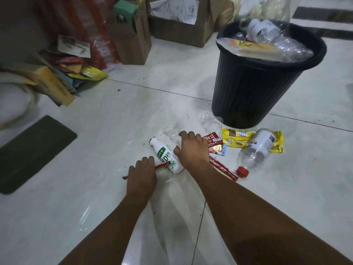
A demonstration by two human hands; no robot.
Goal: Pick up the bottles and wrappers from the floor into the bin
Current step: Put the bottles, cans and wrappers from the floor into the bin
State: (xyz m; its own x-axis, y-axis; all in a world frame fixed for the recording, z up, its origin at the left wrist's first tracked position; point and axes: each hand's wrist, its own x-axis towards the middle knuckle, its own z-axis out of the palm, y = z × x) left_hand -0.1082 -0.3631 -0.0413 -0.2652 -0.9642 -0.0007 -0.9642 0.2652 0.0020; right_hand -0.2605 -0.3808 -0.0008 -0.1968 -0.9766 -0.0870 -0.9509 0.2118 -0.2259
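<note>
A black ribbed bin [267, 88] stands at the upper right, heaped with clear bottles and a wrapper. Below it on the floor lie a clear bottle with a red cap [256, 150], a yellow wrapper [236, 138] and several red wrappers [214, 139]. A white bottle with a green label [165, 155] lies between my hands. My left hand [142, 175] curls its fingers over a thin red wrapper [162, 165], which sticks out on both sides. My right hand [191, 148] is palm down with its thumb against the white bottle and its fingers beside crumpled clear plastic [172, 131].
A dark mat [32, 152] lies at the left. Cardboard boxes [177, 25], a brown paper bag [129, 35] and a pile of papers and packets [53, 81] line the far side. The floor is pale glossy tile.
</note>
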